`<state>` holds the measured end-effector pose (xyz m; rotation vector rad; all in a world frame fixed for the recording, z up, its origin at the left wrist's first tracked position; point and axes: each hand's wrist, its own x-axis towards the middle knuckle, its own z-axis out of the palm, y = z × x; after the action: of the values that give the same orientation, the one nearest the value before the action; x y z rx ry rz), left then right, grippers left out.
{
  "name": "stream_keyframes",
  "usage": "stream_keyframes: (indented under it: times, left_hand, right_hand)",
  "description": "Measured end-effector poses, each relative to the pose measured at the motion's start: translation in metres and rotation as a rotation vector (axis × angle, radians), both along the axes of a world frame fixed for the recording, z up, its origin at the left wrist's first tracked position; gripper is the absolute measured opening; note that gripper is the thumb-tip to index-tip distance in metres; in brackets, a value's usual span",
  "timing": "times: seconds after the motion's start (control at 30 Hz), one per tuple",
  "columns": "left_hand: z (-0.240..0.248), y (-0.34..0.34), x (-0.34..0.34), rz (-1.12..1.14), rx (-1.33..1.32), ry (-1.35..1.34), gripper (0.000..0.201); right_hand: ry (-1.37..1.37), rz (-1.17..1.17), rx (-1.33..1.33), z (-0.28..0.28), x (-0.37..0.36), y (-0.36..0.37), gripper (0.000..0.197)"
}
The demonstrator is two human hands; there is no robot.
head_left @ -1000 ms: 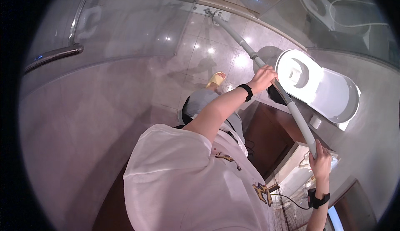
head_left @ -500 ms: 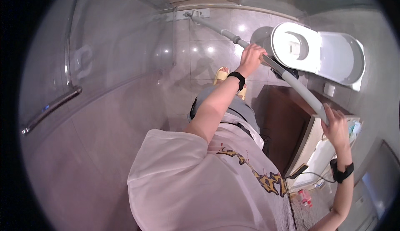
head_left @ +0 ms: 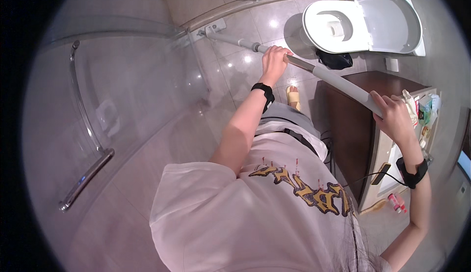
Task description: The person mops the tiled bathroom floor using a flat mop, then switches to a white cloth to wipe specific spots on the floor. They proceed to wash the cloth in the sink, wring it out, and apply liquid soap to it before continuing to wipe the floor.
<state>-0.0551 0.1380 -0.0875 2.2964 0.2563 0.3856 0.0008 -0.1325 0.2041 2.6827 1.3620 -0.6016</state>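
Note:
A long-handled flat mop (head_left: 346, 86), with a grey sleeve and a metal section, slants across the view. Partway down the pole, my left hand (head_left: 275, 64) is closed around it. My right hand (head_left: 395, 117) grips the upper end of the grey sleeve, above the cabinet. The white mop head (head_left: 215, 27) rests on the tiled floor, against the low strip beside the glass panel. A black band circles each of my wrists. Parts of the fingers on both hands are hidden by the pole and the hands themselves.
At the far right stands a white toilet (head_left: 310, 20) with its lid raised, a black bag (head_left: 335, 60) beside it. A brown cabinet (head_left: 349, 129) with a cluttered top is by my right arm. Glass with a metal handle (head_left: 87, 178) lies left. My yellow slipper (head_left: 293, 98) shows below.
The view has shifted, so the toilet sits higher and more of the cabinet top shows. Both hands keep their hold on the mop, whose head stays by the glass edge.

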Motion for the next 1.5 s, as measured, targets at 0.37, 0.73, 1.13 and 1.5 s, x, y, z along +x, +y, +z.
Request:
stream_keyframes:
  times: [0.37,0.73,1.13,1.5]
  left_hand:
    - [0.004,0.011,-0.01,-0.095,-0.029,0.084,0.014]
    - [0.127,0.024,-0.036,0.214,-0.234,0.05,0.035]
    - [0.302,-0.087,-0.148,1.286,0.015,-0.553,0.024]
    - [0.35,-0.291,-0.227,2.087,1.771,0.044,0.038]
  right_hand:
    - [0.068,-0.067,-0.018,0.005,-0.016,0.008,0.049]
    - [0.195,-0.079,0.553,0.05,0.061,0.045,0.022]
    - [0.676,0.218,1.786,0.051,0.209,0.263,0.017]
    - [0.846,0.564,2.036,0.077,0.077,0.323,0.024]
